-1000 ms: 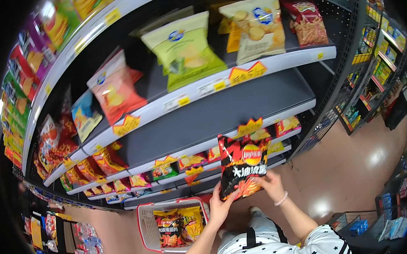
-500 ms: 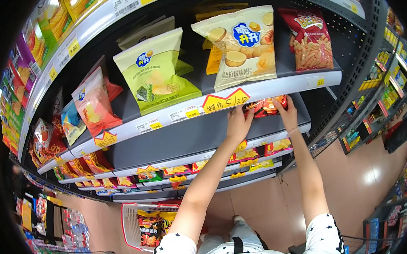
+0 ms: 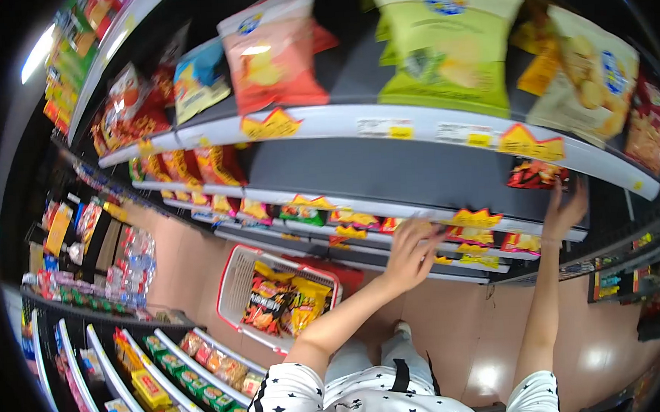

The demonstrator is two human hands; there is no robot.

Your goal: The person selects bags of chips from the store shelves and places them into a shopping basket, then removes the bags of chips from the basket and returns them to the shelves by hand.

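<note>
The black and red chip bag (image 3: 538, 173) rests on the second shelf (image 3: 388, 174), its upper part hidden under the shelf above. Beside the bag's right end is my right hand (image 3: 565, 210), fingers raised and apart; whether it touches the bag is unclear. My left hand (image 3: 414, 251) hangs in front of the lower shelf edge, away from the bag, with its fingers loosely curled, apart and empty. Below and left of it, a white and red basket (image 3: 228, 295) on the floor holds a black and red bag (image 3: 267, 302) and a yellow bag (image 3: 306, 303).
Green (image 3: 452, 50), pink (image 3: 274, 60) and cream (image 3: 588, 73) chip bags stand on the upper shelf. Its price-tag edge (image 3: 326, 124) juts out above my hands. Lower shelves hold more snack bags. Another rack (image 3: 140, 358) stands at the lower left, with bottles (image 3: 135, 268) behind it.
The black and red bag went from my hands onto the shelf. My left hand has come away from it, down and left, while my right hand stays near. The view has turned left.
</note>
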